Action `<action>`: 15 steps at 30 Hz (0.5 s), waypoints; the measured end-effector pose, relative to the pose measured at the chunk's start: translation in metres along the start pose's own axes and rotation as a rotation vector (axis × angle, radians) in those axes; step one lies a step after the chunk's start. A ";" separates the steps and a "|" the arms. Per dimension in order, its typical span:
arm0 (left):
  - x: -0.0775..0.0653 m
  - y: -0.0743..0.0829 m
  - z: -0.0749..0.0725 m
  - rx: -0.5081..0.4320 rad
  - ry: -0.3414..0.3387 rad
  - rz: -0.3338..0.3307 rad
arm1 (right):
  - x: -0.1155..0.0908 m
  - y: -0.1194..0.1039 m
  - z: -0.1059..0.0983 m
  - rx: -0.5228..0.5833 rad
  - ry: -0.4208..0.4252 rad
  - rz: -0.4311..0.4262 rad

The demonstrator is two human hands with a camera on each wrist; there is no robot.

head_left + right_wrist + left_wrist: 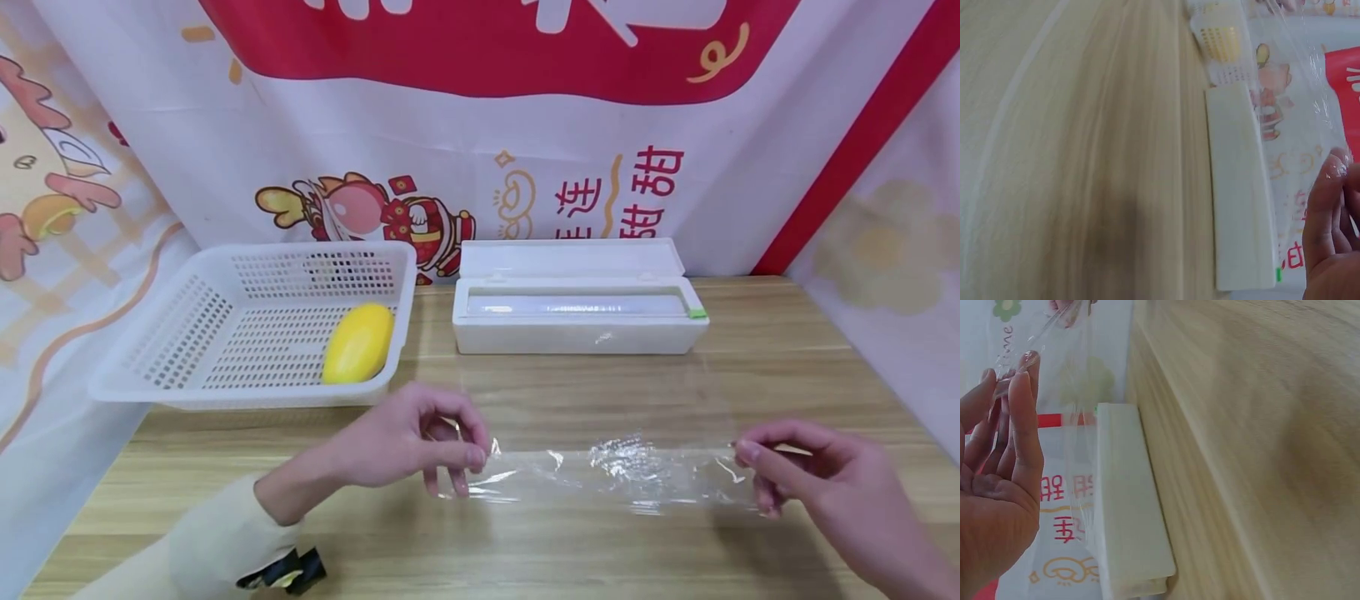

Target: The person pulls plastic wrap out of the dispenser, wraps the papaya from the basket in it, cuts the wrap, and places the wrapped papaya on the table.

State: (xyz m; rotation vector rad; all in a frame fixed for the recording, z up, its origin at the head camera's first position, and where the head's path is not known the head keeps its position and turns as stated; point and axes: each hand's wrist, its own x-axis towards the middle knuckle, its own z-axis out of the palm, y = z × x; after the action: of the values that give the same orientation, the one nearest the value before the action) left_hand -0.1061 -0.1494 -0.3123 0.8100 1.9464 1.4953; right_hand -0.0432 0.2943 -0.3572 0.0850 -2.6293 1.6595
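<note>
The left hand [405, 437] and the right hand [817, 475] each pinch one end of a clear sheet of plastic wrap [611, 475], held just above the wooden table [570, 392]. To do this well, I think both pinches should stay tight and pull evenly, so the wrap stays flat and does not stick to itself.

We are seeing bare wooden table [570, 392] lying open between the stretched cling film [615, 471] and the white wrap dispenser [577, 321], leaving a wide lane there. The film, held taut between the left hand [408, 437] and the right hand [817, 479], is blocking the way across the near middle. The white basket [150, 350] holding a yellow fruit [358, 343] is closing off the far left, and banners are walling in the back and sides.
</note>
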 end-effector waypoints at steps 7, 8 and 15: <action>-0.002 -0.021 0.001 0.103 -0.126 0.076 | -0.002 0.030 -0.005 -0.090 -0.248 -0.213; -0.002 -0.024 0.002 0.120 -0.144 0.082 | -0.002 0.034 -0.006 -0.077 -0.296 -0.254; -0.003 -0.036 0.008 0.303 -0.253 0.057 | 0.002 0.055 -0.010 0.048 -0.630 -0.379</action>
State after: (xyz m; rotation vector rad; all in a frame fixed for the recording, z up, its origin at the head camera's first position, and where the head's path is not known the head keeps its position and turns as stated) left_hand -0.1032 -0.1538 -0.3490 1.1341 1.9923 1.0783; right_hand -0.0488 0.3274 -0.4024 1.2051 -2.6958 1.7596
